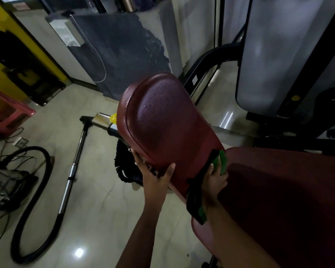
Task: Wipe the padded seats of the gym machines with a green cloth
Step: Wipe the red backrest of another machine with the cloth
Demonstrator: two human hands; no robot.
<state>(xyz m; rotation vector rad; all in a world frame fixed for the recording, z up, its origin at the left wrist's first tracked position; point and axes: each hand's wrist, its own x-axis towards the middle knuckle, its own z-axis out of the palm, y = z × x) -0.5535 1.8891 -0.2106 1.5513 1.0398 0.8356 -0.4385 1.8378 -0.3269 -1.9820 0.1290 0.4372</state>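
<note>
Left grip (155, 176) clasping lower edge of maroon padded seat (162, 120), thumb in front, fingers behind, right grip (215, 179) clutching green cloth (222, 161), pressing it against seat's right edge, second maroon pad (278, 190) lying just beside.

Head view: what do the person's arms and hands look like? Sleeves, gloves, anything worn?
The left hand and right hand wear no gloves. I can make out no rings, watch or bands, though the picture is dim. The left forearm and right forearm are bare to the frame edge, with no sleeves in view.
</note>
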